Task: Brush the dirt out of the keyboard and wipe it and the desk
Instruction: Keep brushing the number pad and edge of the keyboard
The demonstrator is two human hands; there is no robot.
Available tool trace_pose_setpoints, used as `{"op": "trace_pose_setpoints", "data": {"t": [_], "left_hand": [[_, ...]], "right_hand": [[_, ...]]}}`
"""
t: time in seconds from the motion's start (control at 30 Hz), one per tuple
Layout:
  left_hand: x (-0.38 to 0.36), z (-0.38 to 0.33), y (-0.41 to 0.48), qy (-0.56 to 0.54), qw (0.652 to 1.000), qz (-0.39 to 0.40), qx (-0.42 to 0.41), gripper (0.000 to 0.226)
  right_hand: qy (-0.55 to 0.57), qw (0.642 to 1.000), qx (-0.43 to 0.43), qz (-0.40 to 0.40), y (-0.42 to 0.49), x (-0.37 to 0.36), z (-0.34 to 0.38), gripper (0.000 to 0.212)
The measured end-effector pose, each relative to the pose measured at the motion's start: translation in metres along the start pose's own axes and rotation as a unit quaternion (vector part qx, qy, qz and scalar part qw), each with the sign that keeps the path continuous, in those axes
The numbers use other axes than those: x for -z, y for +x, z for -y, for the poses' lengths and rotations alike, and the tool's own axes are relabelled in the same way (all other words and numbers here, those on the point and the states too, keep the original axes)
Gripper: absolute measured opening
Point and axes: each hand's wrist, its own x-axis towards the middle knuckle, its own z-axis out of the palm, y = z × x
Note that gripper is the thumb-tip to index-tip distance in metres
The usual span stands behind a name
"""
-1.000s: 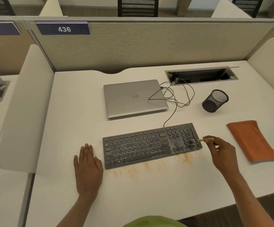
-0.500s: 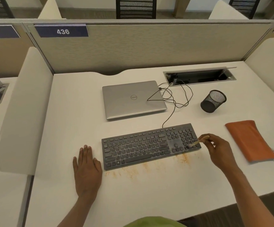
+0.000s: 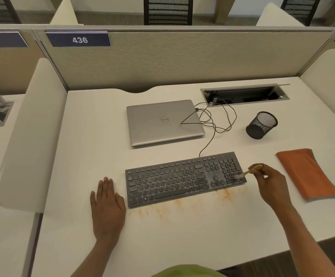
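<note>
A dusty dark grey keyboard (image 3: 182, 178) lies across the white desk (image 3: 172, 236). Orange-brown dirt (image 3: 220, 193) is scattered on the desk along the keyboard's near edge. My right hand (image 3: 270, 184) pinches a small wooden-handled brush (image 3: 246, 173), whose bristles rest on the lower right corner of the number pad. My left hand (image 3: 106, 202) lies flat on the desk, palm down, just left of the keyboard, holding nothing.
A shut silver laptop (image 3: 162, 121) sits behind the keyboard with tangled cables (image 3: 216, 118) running to an open cable hatch (image 3: 244, 94). A black mesh pen cup (image 3: 261, 124) stands at the right. An orange zip pouch (image 3: 307, 173) lies right of my right hand.
My right hand has drawn the brush down the number pad toward the keyboard's near right corner. The left hand stays flat in place.
</note>
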Motion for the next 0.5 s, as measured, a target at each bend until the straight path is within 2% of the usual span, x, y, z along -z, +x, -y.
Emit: {"op": "trace_pose_setpoints", "data": {"t": [0.17, 0.37, 0.5], "left_hand": [[-0.001, 0.001, 0.001, 0.005, 1.000, -0.001, 0.001, 0.061], [0.000, 0.000, 0.000, -0.001, 1.000, 0.000, 0.005, 0.062], [-0.001, 0.000, 0.000, -0.001, 1.000, -0.001, 0.004, 0.061]], "right_hand": [[0.007, 0.998, -0.006, -0.060, -0.002, 0.001, 0.003, 0.011], [-0.045, 0.999, 0.022, 0.013, -0.011, 0.005, -0.014, 0.014], [-0.049, 0.998, 0.044, 0.004, -0.009, 0.014, -0.014, 0.014]]}}
